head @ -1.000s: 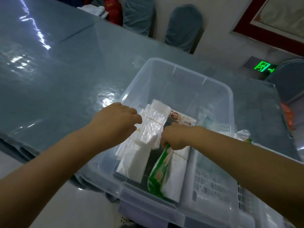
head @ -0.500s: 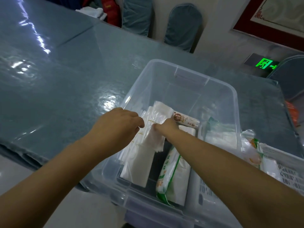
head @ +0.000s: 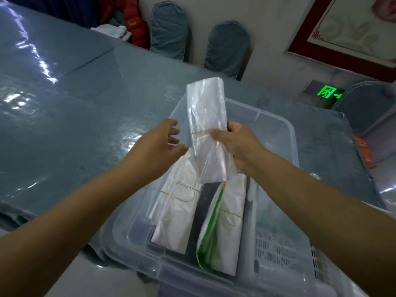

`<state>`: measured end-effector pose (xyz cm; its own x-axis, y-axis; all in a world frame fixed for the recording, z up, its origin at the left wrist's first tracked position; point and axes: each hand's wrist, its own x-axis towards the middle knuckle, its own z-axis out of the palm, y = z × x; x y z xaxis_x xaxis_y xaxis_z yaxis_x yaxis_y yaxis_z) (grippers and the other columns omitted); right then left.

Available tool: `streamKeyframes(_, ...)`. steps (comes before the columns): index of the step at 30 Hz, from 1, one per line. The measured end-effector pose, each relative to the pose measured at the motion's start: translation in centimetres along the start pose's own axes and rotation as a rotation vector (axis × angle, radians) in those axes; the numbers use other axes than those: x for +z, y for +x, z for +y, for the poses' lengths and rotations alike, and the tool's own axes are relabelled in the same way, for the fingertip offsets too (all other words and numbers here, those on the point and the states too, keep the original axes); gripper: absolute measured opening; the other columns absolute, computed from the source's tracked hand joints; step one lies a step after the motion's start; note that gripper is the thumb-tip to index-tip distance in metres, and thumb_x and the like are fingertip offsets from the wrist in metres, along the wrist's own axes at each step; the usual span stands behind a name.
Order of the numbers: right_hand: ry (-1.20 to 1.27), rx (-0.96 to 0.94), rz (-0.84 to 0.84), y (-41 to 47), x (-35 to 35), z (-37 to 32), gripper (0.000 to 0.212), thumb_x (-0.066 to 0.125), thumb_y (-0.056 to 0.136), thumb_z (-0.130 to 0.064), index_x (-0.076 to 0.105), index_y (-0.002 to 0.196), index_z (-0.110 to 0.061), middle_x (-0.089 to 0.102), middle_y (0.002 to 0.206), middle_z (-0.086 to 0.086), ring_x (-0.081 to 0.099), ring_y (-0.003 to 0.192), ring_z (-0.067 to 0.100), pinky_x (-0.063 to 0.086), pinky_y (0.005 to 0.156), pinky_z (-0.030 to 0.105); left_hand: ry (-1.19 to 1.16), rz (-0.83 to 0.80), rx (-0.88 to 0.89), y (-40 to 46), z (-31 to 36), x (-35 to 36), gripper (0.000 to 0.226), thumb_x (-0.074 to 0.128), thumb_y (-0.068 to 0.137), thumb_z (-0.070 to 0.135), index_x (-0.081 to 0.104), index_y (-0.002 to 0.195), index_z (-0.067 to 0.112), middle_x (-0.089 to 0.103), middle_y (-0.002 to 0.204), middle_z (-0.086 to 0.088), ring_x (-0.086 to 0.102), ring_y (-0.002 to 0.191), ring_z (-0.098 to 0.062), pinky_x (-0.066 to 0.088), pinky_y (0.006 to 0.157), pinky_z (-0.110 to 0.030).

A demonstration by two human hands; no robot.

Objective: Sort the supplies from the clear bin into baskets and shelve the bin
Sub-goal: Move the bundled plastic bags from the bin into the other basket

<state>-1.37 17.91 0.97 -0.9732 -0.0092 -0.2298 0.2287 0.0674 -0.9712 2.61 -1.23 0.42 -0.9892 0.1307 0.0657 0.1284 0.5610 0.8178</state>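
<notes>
A clear plastic bin (head: 285,125) stands at the near edge of the table. My right hand (head: 235,144) grips a bundle of clear plastic bags (head: 206,116) bound with a rubber band and holds it upright above the bin. My left hand (head: 158,144) hovers just left of the bundle with fingers spread, not touching it. Inside the bin lie two white bag bundles (head: 177,209) on the left and a green-and-white packet (head: 216,230) beside them. A white slotted basket (head: 276,243) sits at the bin's right side.
The table (head: 75,116) is covered with glossy blue-grey plastic and stretches left and far. Blue-covered chairs (head: 227,50) stand along the far wall, another chair (head: 368,106) at the right. A green exit sign (head: 392,93) glows low on the wall.
My right hand closed on the clear bag bundle and raised it out of the bin. My left hand let go and opened. The camera tilted closer over the bin.
</notes>
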Motion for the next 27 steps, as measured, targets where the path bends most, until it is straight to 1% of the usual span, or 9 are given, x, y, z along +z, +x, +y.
streamKeyframes(2,0.182,-0.01,-0.098,-0.5,0.7,-0.8,0.012,0.068,0.082,-0.009,0.065,0.092,-0.014,0.075,0.079,0.003,0.072,0.072,0.021,0.057,0.058,0.031,-0.173,-0.042,-0.079,1.4,0.9,0.6,0.055,0.068,0.077,0.036,0.047,0.125,0.02,0.06,0.108,0.011,0.062,0.092,-0.008,0.046,0.068,-0.019)
streamKeyframes(6,0.221,-0.086,-0.095,0.3,1.8,-0.7,0.011,0.063,0.087,-0.019,0.063,0.095,-0.011,0.074,0.08,0.003,0.07,0.071,0.017,0.057,0.058,0.03,-0.296,0.07,-0.02,3.4,1.0,1.4,0.026,0.069,0.071,0.025,0.062,0.095,0.018,0.069,0.086,0.001,0.066,0.08,-0.016,0.054,0.069,-0.032)
streamKeyframes(8,0.003,-0.089,0.022,1.3,1.6,0.5,0.024,0.055,0.091,-0.028,0.06,0.097,-0.005,0.069,0.086,0.008,0.066,0.072,0.018,0.057,0.061,0.026,-0.145,0.218,0.014,4.3,0.4,1.1,0.019,0.063,0.068,0.025,0.057,0.085,0.021,0.062,0.073,0.008,0.059,0.067,-0.009,0.048,0.058,-0.028)
streamKeyframes(10,-0.381,-0.115,0.092,2.0,1.2,2.8,0.019,0.05,0.093,-0.023,0.058,0.095,-0.007,0.066,0.093,0.011,0.062,0.076,0.02,0.054,0.069,0.025,-0.034,0.326,0.026,5.1,-0.3,0.6,0.014,0.061,0.071,0.024,0.051,0.08,0.025,0.055,0.066,0.013,0.052,0.062,-0.002,0.039,0.051,-0.024)
streamKeyframes(11,-0.609,-0.148,0.046,2.1,1.1,4.2,0.016,0.049,0.093,-0.021,0.059,0.096,-0.009,0.065,0.097,0.012,0.061,0.081,0.022,0.053,0.075,0.031,-0.066,0.331,0.019,5.4,-0.6,0.5,0.013,0.06,0.073,0.023,0.051,0.081,0.026,0.054,0.067,0.013,0.053,0.063,-0.003,0.039,0.052,-0.024)
streamKeyframes(14,-1.153,-0.287,-0.33,1.3,2.4,8.2,0.02,0.05,0.093,-0.029,0.064,0.105,-0.021,0.063,0.114,0.004,0.059,0.097,0.022,0.045,0.082,0.033,-0.138,0.309,-0.01,5.7,-1.4,1.0,0.012,0.06,0.074,0.022,0.052,0.082,0.025,0.056,0.069,0.012,0.055,0.064,-0.006,0.043,0.057,-0.027)
streamKeyframes(18,-1.499,-0.447,-0.701,1.1,5.7,10.9,0.04,0.059,0.085,-0.029,0.054,0.125,-0.027,0.051,0.135,-0.002,0.046,0.122,0.02,0.029,0.106,0.034,-0.094,0.338,0.013,5.6,-2.0,1.3,0.012,0.057,0.076,0.025,0.053,0.085,0.02,0.057,0.071,0.009,0.055,0.065,-0.01,0.044,0.057,-0.03)
streamKeyframes(23,-1.802,-0.595,-0.817,1.5,5.5,9.8,0.046,0.061,0.081,-0.036,0.051,0.126,-0.03,0.055,0.122,0.001,0.048,0.112,0.024,0.034,0.095,0.039,-0.076,0.328,0.029,5.4,-2.1,1.2,0.009,0.056,0.078,0.024,0.049,0.079,0.029,0.053,0.066,0.014,0.052,0.058,0.001,0.034,0.048,-0.018)
streamKeyframes(27,-2.038,-0.563,-0.99,0.8,3.9,9.2,0.032,0.064,0.081,-0.033,0.061,0.112,-0.026,0.055,0.111,0.003,0.047,0.102,0.023,0.031,0.082,0.036,-0.061,0.347,0.068,5.2,-1.7,1.2,0.028,0.056,0.079,0.019,0.038,0.064,0.034,0.045,0.058,0.014,0.047,0.054,0.018,0.032,0.046,0.0)
